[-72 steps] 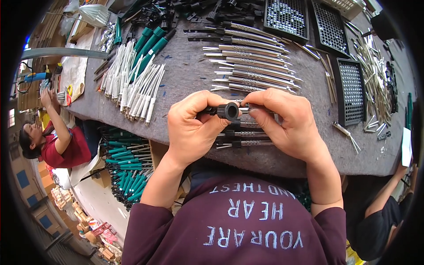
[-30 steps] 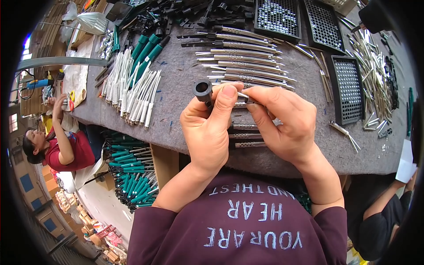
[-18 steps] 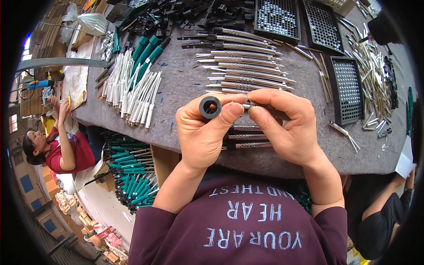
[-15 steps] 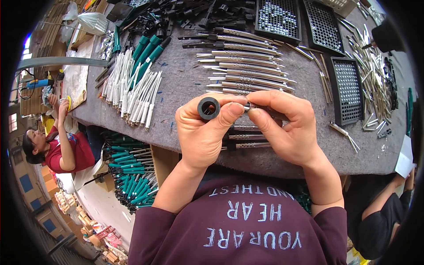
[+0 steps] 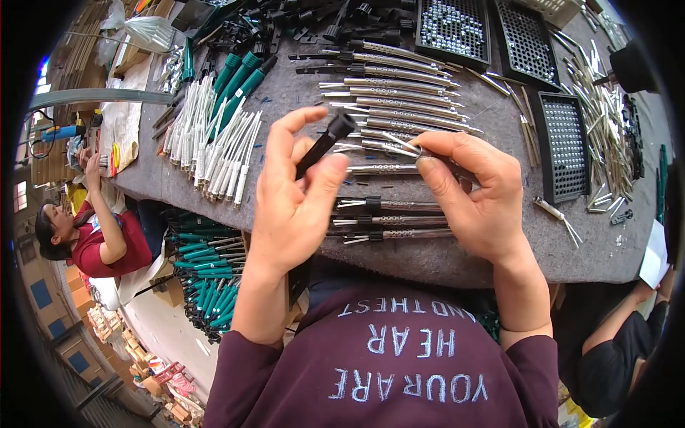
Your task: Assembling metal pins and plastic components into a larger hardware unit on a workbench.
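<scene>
Grey felt bench (image 5: 289,93), metal tubes (image 5: 407,93) in row | L hand (image 5: 292,200): loosely grasping blk socketed part (image 5: 321,148), axis slanting up-R, socket end uppermost | R hand (image 5: 479,192): thumb+index pinch at base of white leads (image 5: 401,146), tips up-L twd blk pc, gap betw. | leads R of L hand; R nearer.

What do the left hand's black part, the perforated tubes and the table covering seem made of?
Black part: probably satin plastic; evenly black with soft highlights.
Perforated tubes: polished metal, perhaps steel; bright reflections.
Table covering: apparently matt felt; fuzzy surface.
</scene>
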`<state>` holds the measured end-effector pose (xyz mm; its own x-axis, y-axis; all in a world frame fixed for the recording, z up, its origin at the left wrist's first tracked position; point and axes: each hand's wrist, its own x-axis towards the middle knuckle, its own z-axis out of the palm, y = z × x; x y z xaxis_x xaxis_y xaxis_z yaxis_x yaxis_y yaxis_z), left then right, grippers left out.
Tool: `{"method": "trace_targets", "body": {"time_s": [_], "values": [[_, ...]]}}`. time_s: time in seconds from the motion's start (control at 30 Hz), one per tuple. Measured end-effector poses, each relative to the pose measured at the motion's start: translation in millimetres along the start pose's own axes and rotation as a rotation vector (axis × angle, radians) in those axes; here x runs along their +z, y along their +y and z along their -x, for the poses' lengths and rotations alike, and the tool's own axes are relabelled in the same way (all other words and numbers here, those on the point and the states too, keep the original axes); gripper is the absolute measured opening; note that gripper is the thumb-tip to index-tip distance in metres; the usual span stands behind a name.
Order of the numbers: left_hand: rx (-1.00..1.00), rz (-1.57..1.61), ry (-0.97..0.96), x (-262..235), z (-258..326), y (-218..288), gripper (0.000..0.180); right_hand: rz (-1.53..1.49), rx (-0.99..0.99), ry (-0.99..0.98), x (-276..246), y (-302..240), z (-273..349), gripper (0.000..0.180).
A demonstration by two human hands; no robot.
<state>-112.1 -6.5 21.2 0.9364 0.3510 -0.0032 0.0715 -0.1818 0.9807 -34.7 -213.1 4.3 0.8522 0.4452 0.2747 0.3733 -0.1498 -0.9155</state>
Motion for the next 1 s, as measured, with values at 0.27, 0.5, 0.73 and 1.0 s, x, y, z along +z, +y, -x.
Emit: {"method": "trace_targets", "body": {"time_s": [0.27,0.5,0.73,1.0], "values": [[0.258,-0.508,-0.146,-37.2,6.6,-2.2,0.016,0.132,-0.078,-0.072,5.0,3.8,0.0,0.019],[0.223,-0.46,-0.186,-39.5,4.7,3.4,0.017,0.171,-0.09,-0.087,7.3,4.2,-0.1,0.018],[0.157,-0.448,-0.183,-34.1,4.8,9.3,0.017,0.23,-0.177,-0.091,8.6,5.4,0.1,0.017],[0.249,-0.554,-0.307,-41.2,-4.0,16.1,0.017,0.264,-0.266,-0.147,7.1,4.9,-0.2,0.028]]}}
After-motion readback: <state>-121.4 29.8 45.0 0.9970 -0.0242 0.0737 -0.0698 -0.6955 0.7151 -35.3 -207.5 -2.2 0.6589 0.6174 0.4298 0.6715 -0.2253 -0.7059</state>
